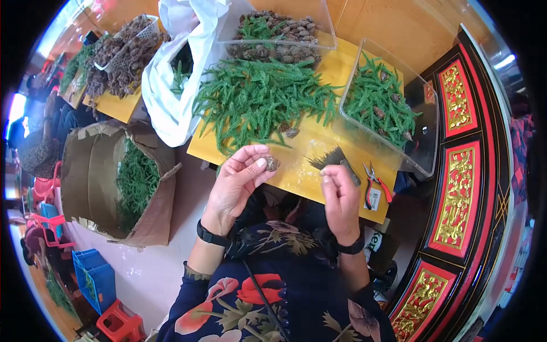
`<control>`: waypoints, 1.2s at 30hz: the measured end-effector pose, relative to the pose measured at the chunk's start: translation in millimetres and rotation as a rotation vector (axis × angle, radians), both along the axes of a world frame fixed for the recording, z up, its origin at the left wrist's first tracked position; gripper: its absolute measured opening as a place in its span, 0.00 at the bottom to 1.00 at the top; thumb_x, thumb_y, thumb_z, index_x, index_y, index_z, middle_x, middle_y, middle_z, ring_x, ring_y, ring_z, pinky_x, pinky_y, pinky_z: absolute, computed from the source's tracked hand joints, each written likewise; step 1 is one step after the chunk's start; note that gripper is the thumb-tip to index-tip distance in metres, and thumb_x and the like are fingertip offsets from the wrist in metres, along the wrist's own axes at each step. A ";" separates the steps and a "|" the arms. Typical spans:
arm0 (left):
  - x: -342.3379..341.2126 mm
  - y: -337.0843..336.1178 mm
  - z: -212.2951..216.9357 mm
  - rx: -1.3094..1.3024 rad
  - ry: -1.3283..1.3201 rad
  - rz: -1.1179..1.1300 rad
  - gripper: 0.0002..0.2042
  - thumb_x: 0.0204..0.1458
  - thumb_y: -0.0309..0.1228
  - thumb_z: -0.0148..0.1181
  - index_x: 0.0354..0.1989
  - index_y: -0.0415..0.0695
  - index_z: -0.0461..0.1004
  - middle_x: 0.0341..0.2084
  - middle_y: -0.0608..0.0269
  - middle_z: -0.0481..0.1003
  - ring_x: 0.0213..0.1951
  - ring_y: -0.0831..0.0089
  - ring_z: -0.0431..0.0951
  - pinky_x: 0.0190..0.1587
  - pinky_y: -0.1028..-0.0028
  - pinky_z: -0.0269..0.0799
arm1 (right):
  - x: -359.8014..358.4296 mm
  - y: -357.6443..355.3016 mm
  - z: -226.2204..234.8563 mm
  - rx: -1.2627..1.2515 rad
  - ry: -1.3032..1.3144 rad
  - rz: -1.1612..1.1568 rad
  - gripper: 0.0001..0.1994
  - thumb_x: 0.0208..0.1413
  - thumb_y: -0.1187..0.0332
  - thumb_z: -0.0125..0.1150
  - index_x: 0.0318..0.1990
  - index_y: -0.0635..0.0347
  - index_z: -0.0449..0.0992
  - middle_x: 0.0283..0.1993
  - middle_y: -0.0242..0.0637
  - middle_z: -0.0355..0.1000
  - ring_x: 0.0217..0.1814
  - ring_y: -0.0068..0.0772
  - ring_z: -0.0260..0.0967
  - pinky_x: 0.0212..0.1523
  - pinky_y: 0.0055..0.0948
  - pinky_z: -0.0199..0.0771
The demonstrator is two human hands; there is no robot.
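Observation:
Between the thumb and fingers of my left hand point(242, 174) is a small brown pine cone point(272, 164), held above the table's front edge. My right hand point(341, 196) is closed in a pinch in front of a bundle of thin dark green wires or stems point(335, 158). Whatever its fingertips grip is too fine or hidden to make out. A heap of green artificial pine sprigs point(256, 100) covers the table beyond my hands, with a few loose pine cones point(289, 130) at its near edge. Pliers with red and black handles point(373, 185) lie right of my right hand.
On the yellow table point(302, 185), a clear bin point(342, 108) at right holds sprigs and cones; another clear bin point(327, 45) stands behind. A white plastic bag point(162, 108) hangs at left. Below are a cardboard box point(94, 176), blue crate point(94, 279) and red stool point(122, 322). Carved panels point(456, 194) border the right.

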State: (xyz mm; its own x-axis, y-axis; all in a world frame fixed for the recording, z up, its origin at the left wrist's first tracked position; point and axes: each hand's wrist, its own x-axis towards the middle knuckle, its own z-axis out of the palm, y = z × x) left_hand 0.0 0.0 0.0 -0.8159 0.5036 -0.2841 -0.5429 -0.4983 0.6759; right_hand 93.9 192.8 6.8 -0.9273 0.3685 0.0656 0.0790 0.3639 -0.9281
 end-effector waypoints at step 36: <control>21.0 -4.8 0.9 -0.073 0.085 0.079 0.12 0.57 0.21 0.50 0.50 0.36 0.68 0.45 0.58 0.72 0.46 0.68 0.75 0.52 0.71 0.72 | -14.1 -59.2 10.2 0.362 0.211 0.116 0.07 0.52 0.77 0.57 0.38 0.59 0.70 0.20 0.42 0.69 0.20 0.42 0.71 0.20 0.35 0.66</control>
State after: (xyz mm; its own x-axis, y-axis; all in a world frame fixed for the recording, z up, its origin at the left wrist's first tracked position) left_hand 21.0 -4.8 0.9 -0.8749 0.4174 -0.2457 -0.4430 -0.4846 0.7542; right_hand 79.8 133.6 17.0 -0.9136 0.1807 0.3643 -0.1598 0.6641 -0.7303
